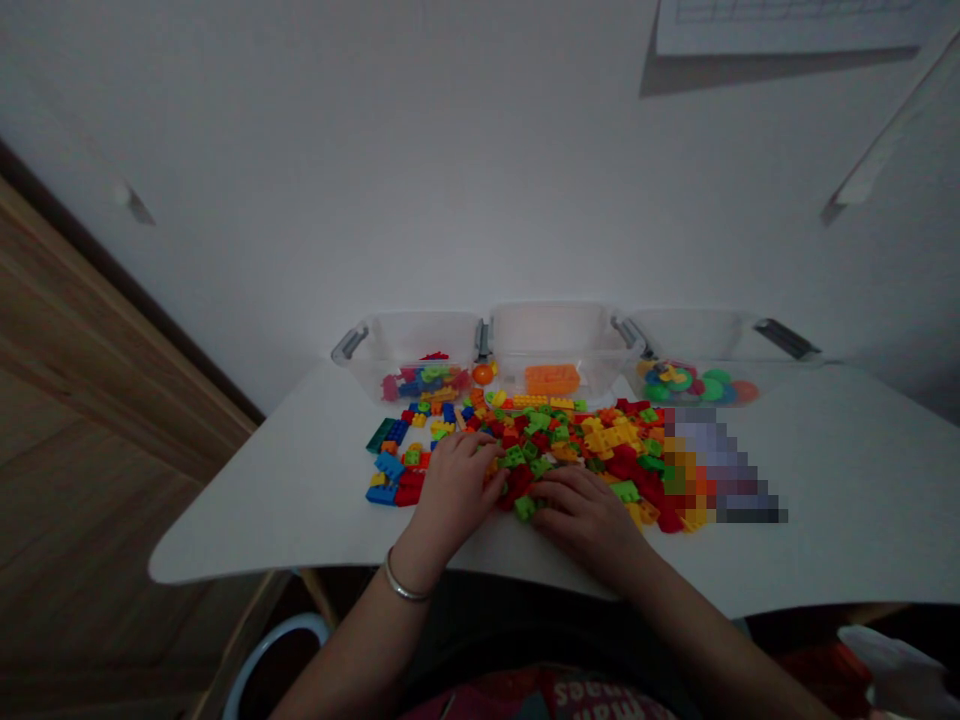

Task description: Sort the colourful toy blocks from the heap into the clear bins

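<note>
A wide pile of toy building bricks [517, 430] in red, green, yellow, orange and blue lies in front of me. My left hand [459, 487] rests on the near left part of the pile, thumb and fingers apart, with bricks showing between them. A silver bangle [405, 582] is round the left wrist. On the pile's near edge lies my right hand [581, 512], its fingers stretched out and spread. A light green brick [525, 508] touches or nearly touches its fingertips. Bricks under both palms are hidden.
Behind the pile stand three clear plastic boxes: a left box [424, 335] with mixed pieces, a middle box [559, 335] with orange pieces [553, 380], and a right box [694, 335] with round coloured pieces. A blurred-out patch [724, 465] lies right of the pile on the white table [285, 510].
</note>
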{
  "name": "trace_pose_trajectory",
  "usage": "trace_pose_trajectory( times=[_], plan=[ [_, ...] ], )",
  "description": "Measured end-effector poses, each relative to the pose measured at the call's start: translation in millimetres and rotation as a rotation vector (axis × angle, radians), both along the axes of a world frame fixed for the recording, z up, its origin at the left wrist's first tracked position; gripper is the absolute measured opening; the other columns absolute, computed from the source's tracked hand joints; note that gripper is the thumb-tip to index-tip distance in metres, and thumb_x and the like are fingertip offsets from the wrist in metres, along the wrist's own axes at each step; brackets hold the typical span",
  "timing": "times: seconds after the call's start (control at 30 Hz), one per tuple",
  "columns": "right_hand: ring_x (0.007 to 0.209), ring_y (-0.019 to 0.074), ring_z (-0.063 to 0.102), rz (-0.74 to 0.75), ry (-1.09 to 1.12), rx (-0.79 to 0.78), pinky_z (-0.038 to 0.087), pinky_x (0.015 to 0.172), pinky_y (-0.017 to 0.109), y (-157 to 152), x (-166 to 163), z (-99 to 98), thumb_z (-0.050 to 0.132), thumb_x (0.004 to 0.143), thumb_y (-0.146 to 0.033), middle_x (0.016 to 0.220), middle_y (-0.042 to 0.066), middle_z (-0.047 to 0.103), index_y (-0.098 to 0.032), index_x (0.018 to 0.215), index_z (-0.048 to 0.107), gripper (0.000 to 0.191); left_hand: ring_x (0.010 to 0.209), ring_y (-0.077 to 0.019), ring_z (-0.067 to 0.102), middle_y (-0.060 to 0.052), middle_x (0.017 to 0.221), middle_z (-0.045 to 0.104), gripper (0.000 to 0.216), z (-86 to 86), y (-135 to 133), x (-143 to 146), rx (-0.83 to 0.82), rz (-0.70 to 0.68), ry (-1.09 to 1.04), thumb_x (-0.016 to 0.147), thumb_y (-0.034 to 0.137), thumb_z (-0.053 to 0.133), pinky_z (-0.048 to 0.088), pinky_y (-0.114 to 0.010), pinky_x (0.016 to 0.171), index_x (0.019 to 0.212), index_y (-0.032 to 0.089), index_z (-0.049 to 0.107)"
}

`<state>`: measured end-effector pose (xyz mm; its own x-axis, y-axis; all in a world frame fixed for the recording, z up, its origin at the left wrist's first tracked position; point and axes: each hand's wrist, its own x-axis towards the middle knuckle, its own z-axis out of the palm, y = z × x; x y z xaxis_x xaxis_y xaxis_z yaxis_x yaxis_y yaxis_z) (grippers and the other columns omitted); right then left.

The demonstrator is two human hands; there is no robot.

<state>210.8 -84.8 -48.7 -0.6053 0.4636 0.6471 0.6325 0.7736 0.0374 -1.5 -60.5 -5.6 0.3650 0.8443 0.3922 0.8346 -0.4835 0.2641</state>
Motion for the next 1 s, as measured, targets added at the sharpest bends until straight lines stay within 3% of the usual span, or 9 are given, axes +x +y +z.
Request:
trace_pose_trajectory(
  times=[0.17, 0.4, 0.53, 0.7, 0.8, 1.0],
  plan=[
    [0.101, 0.0188, 0.061, 0.029, 0.001, 0.024, 0.048, 0.095, 0.04, -1, 1, 0.1, 0.063, 0.087, -0.028, 0.103, 0.001, 0.072, -0.026, 0.078, 0.069, 0.011, 0.105, -0.0254, 0.058, -0.006, 0.109, 0.067, 0.018, -1.3, 0, 0, -0.017, -0.014, 0.003, 0.082, 0.021, 0.065, 0.046, -0.046, 0.096, 0.099, 0.02, 0.068],
    [0.101, 0.0178, 0.062, 0.068, 0.013, 0.045, 0.048, 0.094, 0.037, -6, -2, -2.0, 0.063, 0.086, -0.023, 0.102, 0.0, 0.073, -0.024, 0.085, 0.068, 0.005, 0.107, -0.0246, 0.057, -0.006, 0.112, 0.067, 0.017, -1.3, -1, 3, -0.033, -0.034, -0.006, 0.083, 0.023, 0.065, 0.044, -0.045, 0.098, 0.1, 0.02, 0.068],
    [0.101, 0.0185, 0.062, 0.062, 0.065, 0.032, 0.048, 0.094, 0.038, -10, 2, 6.4, 0.062, 0.087, -0.025, 0.102, 0.001, 0.073, -0.026, 0.088, 0.069, 0.007, 0.107, -0.0241, 0.057, -0.005, 0.113, 0.067, 0.017, -2.0, -1, 2, -0.03, -0.039, -0.013, 0.083, 0.023, 0.064, 0.044, -0.045, 0.099, 0.1, 0.021, 0.067],
    [0.099, 0.0228, 0.062, -0.231, 0.175, -0.031, 0.05, 0.088, 0.041, 4, 30, 29.3, 0.059, 0.086, -0.021, 0.102, 0.006, 0.072, -0.024, 0.093, 0.07, 0.013, 0.106, -0.025, 0.057, -0.005, 0.112, 0.067, 0.016, -4.1, 0, 2, -0.029, -0.043, -0.011, 0.083, 0.024, 0.064, 0.043, -0.046, 0.098, 0.099, 0.02, 0.067],
    [0.104, 0.0276, 0.06, -0.427, 0.175, -0.121, 0.048, 0.092, 0.048, 23, 54, 35.8, 0.055, 0.086, -0.025, 0.111, 0.009, 0.069, -0.022, 0.102, 0.069, 0.021, 0.107, -0.025, 0.057, -0.005, 0.112, 0.067, 0.016, -4.7, -1, 4, -0.041, -0.057, -0.015, 0.083, 0.024, 0.064, 0.044, -0.046, 0.098, 0.098, 0.021, 0.068],
    [0.111, 0.0298, 0.059, -0.494, 0.129, -0.273, 0.045, 0.097, 0.051, 47, 75, 25.1, 0.06, 0.081, -0.035, 0.116, 0.01, 0.067, -0.019, 0.116, 0.064, 0.039, 0.107, -0.0241, 0.058, -0.005, 0.112, 0.067, 0.016, -4.5, -3, 7, -0.066, -0.076, -0.021, 0.084, 0.025, 0.064, 0.044, -0.045, 0.097, 0.1, 0.022, 0.067]
  ],
)
